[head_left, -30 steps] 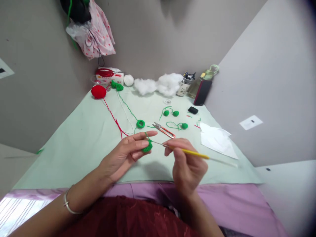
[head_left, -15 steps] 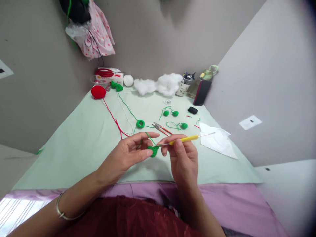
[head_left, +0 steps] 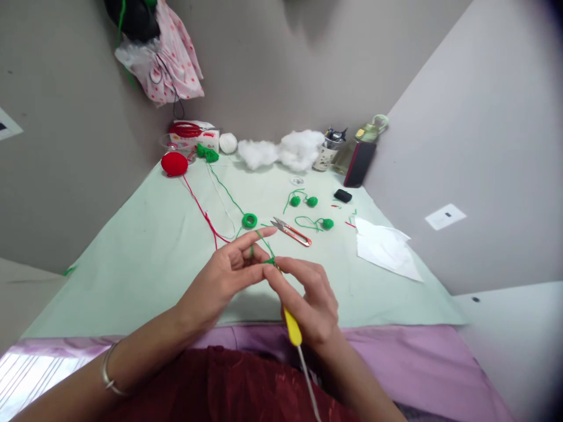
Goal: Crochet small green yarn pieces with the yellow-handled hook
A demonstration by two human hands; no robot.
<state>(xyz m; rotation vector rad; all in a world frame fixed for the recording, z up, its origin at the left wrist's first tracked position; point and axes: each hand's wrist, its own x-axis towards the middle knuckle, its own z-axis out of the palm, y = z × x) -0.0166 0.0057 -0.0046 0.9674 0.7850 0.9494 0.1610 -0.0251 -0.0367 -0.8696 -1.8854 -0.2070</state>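
My left hand (head_left: 233, 264) pinches a small piece of green crochet (head_left: 270, 261), mostly hidden by fingertips. Green yarn (head_left: 263, 237) runs over its raised index finger and down to the piece. My right hand (head_left: 308, 293) is closed on a yellow-handled crochet hook (head_left: 292, 328), its handle pointing down toward my lap. The hook's upper end meets the crochet between both hands' fingertips. Just beyond them lie orange thread snips (head_left: 299, 234) and a green ring (head_left: 249, 221) with yarn through or beside it; I cannot tell which.
Small green balls (head_left: 328, 224) with yarn tails lie right of centre. A red yarn ball (head_left: 175, 164) sits back left. White stuffing (head_left: 301, 150), a pen cup (head_left: 326, 153), a bottle (head_left: 369, 132) and a phone (head_left: 360, 164) line the back. White paper (head_left: 385, 249) lies right.
My right hand has turned the crochet hook from pointing rightward to pointing down toward me. Its fingertips have closed in on the crochet, which is now more covered. The snips show more fully.
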